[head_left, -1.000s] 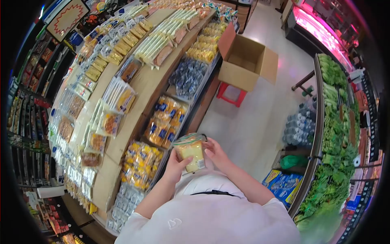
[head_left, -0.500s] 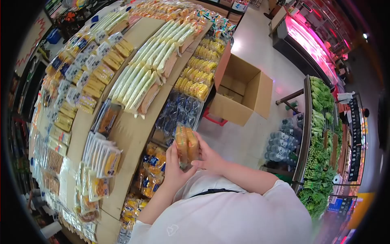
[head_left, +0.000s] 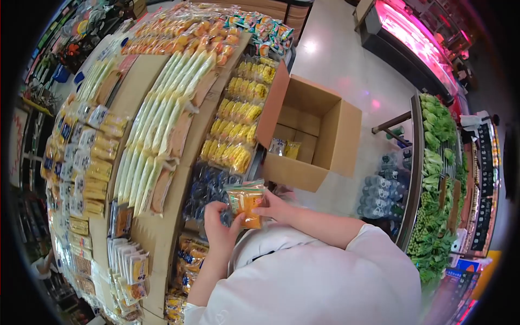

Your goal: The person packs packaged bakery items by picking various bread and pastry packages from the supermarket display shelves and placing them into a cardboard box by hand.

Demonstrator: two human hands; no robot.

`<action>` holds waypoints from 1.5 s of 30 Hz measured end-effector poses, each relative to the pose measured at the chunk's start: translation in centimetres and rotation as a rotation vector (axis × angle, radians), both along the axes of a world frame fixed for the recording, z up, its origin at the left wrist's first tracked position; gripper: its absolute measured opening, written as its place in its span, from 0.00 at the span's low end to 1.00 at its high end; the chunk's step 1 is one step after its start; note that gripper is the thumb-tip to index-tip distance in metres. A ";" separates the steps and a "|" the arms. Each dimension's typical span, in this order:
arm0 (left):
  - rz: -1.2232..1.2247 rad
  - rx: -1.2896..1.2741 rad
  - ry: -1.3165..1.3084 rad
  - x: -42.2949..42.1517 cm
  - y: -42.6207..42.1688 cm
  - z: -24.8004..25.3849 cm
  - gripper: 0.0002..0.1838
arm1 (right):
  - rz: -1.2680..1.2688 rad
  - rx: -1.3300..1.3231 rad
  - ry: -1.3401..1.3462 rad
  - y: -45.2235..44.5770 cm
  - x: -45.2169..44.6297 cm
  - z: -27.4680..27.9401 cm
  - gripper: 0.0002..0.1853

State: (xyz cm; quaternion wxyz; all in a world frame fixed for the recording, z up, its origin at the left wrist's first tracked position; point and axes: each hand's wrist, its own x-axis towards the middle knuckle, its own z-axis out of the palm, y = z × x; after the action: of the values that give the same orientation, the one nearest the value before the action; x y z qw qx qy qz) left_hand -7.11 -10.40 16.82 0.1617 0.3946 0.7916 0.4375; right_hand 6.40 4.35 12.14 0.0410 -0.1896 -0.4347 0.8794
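In front of my waist, a clear-wrapped pack of orange-yellow bread [head_left: 246, 205] is held up with its broad printed face toward me. My right hand [head_left: 275, 208] grips its right side, with the thumb across the front. On the left side, my left hand [head_left: 219, 222] has its thumb against the lower edge and its fingers curled near the wrapper. Beneath and beyond my hands lie dark blue-wrapped packs [head_left: 206, 189] in the lower display row. An open cardboard box [head_left: 338, 135] stands just beyond my right hand, with a few small packs [head_left: 291, 149] at its bottom.
A tiered bread display [head_left: 187, 135] on my left carries long pale packs [head_left: 157, 127] and yellow packs [head_left: 233, 130]. To the right are bottled-water packs [head_left: 379, 192] on the floor and a rack of green vegetables [head_left: 433, 200]. A pink-lit counter [head_left: 406, 43] stands farther back.
The bread has turned from edge-on, where two pieces showed side by side, to its flat printed face. My view has shifted, and packs inside the box now show.
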 end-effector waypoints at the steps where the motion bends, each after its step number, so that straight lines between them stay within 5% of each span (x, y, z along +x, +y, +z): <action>1: 0.098 0.004 -0.030 0.6 2.7 0.5 0.19 | -0.001 -0.049 0.051 2.2 0.0 -0.5 0.42; 6: 0.091 -0.341 -0.394 1.6 13.2 -2.8 0.21 | 0.049 -0.029 -0.012 12.4 1.0 -3.9 0.44; 7: -0.026 -0.309 -0.178 1.8 14.4 -5.6 0.17 | 0.040 -0.026 -0.071 14.3 1.3 -5.0 0.44; 9: -0.055 -0.206 -0.193 2.5 18.4 -8.0 0.12 | 0.013 -0.013 -0.195 18.1 2.4 -9.0 0.41; 11: -0.108 -0.111 -0.153 2.7 21.7 -9.4 0.05 | -0.185 -0.098 -0.264 22.2 3.5 -12.3 0.35; 14: -0.199 -0.321 -0.370 2.8 23.3 -13.1 0.05 | -0.657 -0.291 -0.240 28.5 2.8 -20.3 0.23; 17: -0.261 -0.327 -0.360 3.9 24.7 -16.0 0.08 | -0.844 -0.208 -0.347 34.9 0.8 -26.6 0.26; 20: -0.263 -0.367 -0.356 4.9 25.4 -17.8 0.07 | -0.784 -0.257 -0.268 38.6 -0.8 -33.5 0.29; 26: -0.319 -0.343 -0.364 4.4 25.2 -17.8 0.02 | -0.530 -0.238 -0.577 40.4 -2.8 -42.3 0.35; 29: -0.284 -0.382 -0.377 4.5 24.6 -17.9 0.01 | -0.492 0.105 -0.909 39.9 -3.4 -42.3 0.37; 32: -0.256 -0.376 -0.364 4.5 24.6 -17.8 0.02 | -0.471 0.455 -1.050 39.1 -2.5 -49.1 0.36; 40: -0.252 -0.375 -0.315 4.7 22.5 -16.5 0.04 | -0.304 0.210 -0.762 38.4 -1.8 -46.1 0.35; 43: -0.300 -0.343 -0.300 4.5 20.2 -16.6 0.07 | -0.136 0.568 -0.970 38.5 -1.9 -36.4 0.34; 45: -0.282 -0.335 -0.356 4.5 18.9 -16.0 0.08 | -0.147 0.754 -1.045 37.4 -1.2 -34.7 0.32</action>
State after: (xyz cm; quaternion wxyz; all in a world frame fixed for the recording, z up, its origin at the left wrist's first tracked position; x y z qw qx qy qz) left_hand -2.57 8.52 0.84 0.4203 0.3855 0.7495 0.3362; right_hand 5.17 41.72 -22.54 -0.0522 -0.5943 -0.6624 0.4531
